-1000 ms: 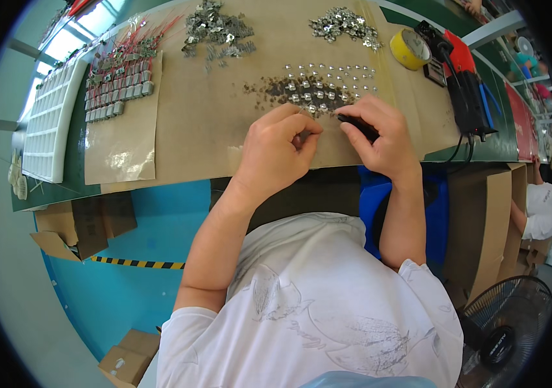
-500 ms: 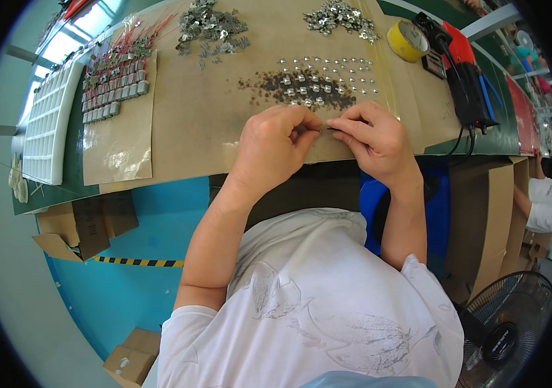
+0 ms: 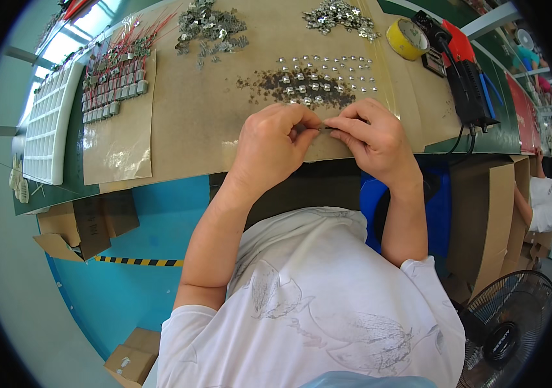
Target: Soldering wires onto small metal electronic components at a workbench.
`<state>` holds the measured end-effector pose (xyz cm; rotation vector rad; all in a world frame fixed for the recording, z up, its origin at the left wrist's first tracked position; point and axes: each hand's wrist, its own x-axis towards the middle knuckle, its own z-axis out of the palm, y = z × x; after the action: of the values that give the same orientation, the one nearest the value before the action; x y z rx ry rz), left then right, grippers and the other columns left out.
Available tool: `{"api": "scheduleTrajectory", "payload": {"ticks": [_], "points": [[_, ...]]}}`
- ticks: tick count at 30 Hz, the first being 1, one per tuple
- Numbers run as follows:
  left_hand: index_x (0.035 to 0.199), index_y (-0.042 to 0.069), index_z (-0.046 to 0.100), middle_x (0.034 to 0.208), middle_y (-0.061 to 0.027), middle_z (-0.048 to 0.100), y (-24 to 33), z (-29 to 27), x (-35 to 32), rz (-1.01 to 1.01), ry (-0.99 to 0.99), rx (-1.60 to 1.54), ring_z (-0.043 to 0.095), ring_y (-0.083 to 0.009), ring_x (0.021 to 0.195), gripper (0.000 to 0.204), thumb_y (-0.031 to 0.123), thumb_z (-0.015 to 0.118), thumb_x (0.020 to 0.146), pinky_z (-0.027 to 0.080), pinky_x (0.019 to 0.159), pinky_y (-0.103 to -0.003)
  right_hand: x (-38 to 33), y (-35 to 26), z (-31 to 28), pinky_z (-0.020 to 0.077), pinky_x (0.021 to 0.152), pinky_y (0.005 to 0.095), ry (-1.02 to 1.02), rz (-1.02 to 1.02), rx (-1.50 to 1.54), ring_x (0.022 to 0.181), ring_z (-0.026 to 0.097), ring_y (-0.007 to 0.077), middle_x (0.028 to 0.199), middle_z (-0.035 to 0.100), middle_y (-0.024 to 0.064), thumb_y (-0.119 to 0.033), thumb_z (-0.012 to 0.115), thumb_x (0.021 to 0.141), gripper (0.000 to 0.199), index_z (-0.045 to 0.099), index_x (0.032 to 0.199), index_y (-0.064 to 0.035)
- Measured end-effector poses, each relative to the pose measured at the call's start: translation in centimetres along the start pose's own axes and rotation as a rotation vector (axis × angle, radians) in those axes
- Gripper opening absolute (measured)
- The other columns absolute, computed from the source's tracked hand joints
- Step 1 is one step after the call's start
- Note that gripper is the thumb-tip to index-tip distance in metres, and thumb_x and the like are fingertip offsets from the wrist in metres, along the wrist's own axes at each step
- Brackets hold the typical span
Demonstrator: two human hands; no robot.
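My left hand (image 3: 277,139) and my right hand (image 3: 374,137) meet fingertip to fingertip above the near edge of the brown board. Each is closed in a pinch. Between the left fingertips is a tiny piece, too small to name. A small dark piece (image 3: 328,128) shows at the tips of my right thumb and finger. Just beyond my hands lie rows of small shiny metal clips (image 3: 315,86), several of them over a scatter of tiny dark brown bits (image 3: 266,84).
Flat metal pieces (image 3: 208,29) form a heap at the back, with shinier ones (image 3: 341,18) to its right. Small grey motors with red wires (image 3: 114,90) and a white compartment tray (image 3: 53,123) are left. Yellow tape (image 3: 407,39) and a black device (image 3: 469,97) stand right.
My right fingertips have come slightly closer to the left ones, so less of the dark piece shows. The things on the table stay as they were.
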<state>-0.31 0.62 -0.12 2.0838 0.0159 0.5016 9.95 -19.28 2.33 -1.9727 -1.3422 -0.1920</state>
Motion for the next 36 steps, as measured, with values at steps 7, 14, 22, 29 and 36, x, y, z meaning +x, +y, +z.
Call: {"api": "scheduleTrajectory", "payload": {"ticks": [7,14,22,29,36], "points": [[0.096,0.004,0.079,0.084,-0.0058,0.076,-0.01,-0.05,0.0,0.011,0.001,0.011,0.066,-0.012,0.067,0.015,0.0,0.087,0.084,0.055,0.063,-0.027,0.12,-0.12,-0.09,0.0555,0.073,0.0409,-0.018,0.002,-0.001,0.086,0.066,0.0304,0.09,0.067,0.0097,0.003,0.08,0.08,0.026,0.081,0.104,-0.0056],[0.095,0.004,0.079,0.084,-0.0057,0.076,0.0,-0.02,0.0,0.013,0.007,0.022,0.065,-0.0126,0.066,0.015,0.0,0.087,0.084,0.054,0.062,-0.028,0.2,-0.3,-0.06,0.0553,0.073,0.0412,-0.025,-0.016,-0.024,0.085,0.066,0.0301,0.09,0.066,0.0094,0.003,0.08,0.08,0.026,0.081,0.104,-0.0064],[0.095,0.004,0.079,0.083,-0.0055,0.075,0.0,0.05,-0.05,0.015,0.012,0.008,0.064,-0.0121,0.065,0.015,0.0,0.087,0.084,0.053,0.062,-0.027,-0.13,-0.06,-0.07,0.0543,0.072,0.0408,-0.009,0.014,0.02,0.084,0.065,0.03,0.09,0.066,0.0095,0.002,0.082,0.081,0.025,0.08,0.105,-0.0056],[0.095,0.003,0.079,0.084,-0.0055,0.075,-0.02,0.07,-0.03,0.006,0.01,-0.005,0.064,-0.012,0.066,0.014,0.0,0.087,0.084,0.053,0.062,-0.027,-0.07,-0.16,-0.05,0.0547,0.073,0.0412,-0.011,0.004,0.005,0.085,0.066,0.0305,0.09,0.067,0.0098,0.002,0.082,0.08,0.025,0.08,0.104,-0.0051],[0.096,0.004,0.079,0.084,-0.0058,0.075,0.07,-0.01,-0.03,0.008,0.009,0.005,0.065,-0.0122,0.066,0.014,0.0,0.087,0.084,0.054,0.062,-0.028,-0.03,-0.23,-0.12,0.0555,0.074,0.0413,-0.022,0.005,-0.006,0.087,0.066,0.0306,0.091,0.067,0.0098,0.002,0.081,0.08,0.026,0.081,0.105,-0.0058]]}}
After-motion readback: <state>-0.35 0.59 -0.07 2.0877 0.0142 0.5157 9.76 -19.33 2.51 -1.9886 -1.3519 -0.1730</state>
